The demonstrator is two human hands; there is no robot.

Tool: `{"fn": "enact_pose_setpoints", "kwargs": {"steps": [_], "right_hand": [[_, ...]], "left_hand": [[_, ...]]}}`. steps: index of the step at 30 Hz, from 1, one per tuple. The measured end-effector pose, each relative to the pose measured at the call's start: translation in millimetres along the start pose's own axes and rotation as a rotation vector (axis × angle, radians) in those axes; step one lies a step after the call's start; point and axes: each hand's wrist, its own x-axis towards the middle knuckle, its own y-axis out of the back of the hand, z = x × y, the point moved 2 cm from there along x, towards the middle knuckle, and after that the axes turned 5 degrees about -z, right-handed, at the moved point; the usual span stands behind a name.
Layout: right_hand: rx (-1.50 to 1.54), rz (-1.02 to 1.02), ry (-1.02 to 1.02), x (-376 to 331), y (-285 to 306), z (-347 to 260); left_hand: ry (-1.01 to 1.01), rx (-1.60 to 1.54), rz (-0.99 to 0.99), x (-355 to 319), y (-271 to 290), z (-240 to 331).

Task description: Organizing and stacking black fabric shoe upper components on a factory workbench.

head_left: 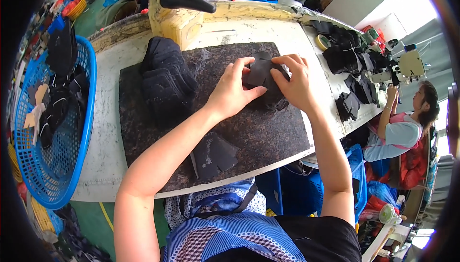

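Note:
Over the right half of the dark speckled slab point(282, 135), a thin black cut piece point(261, 70) lies between my two hands. The thumb and fingers of my left hand point(228, 92) grip its left side, curved like a C. My right hand point(299, 83) pinches its right edge, thumb on top. Beneath it are more black pieces point(277, 101), mostly hidden. A tall stack of black cut pieces point(167, 77) stands on the slab left of my hands. Several flat black pieces point(215, 155) lie near the slab's front edge.
A blue plastic basket point(91, 113) with black and tan pieces stands at the left. Behind the slab rises a cream machine point(177, 22) with a black cone-shaped arm. At the right, another person point(397, 130) works at a sewing machine point(405, 68) beside black bundles point(342, 51).

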Motion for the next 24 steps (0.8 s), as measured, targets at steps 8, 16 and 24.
{"fn": "enact_pose_setpoints", "kwargs": {"steps": [8, 16, 24], "right_hand": [[0.311, 0.087, -0.031, 1.5, 1.0, -24.7], [0.011, 0.193, 0.329, -32.7, 28.1, -48.9], [0.637, 0.296, -0.132, -105.5, 54.2, -55.8]], "left_hand": [[-0.155, 0.105, 0.157, -31.2, 10.6, 32.1], [-0.076, 0.127, 0.047, -26.3, -4.3, 21.2], [-0.2, 0.437, 0.164, -51.0, 12.0, 23.6]]}}
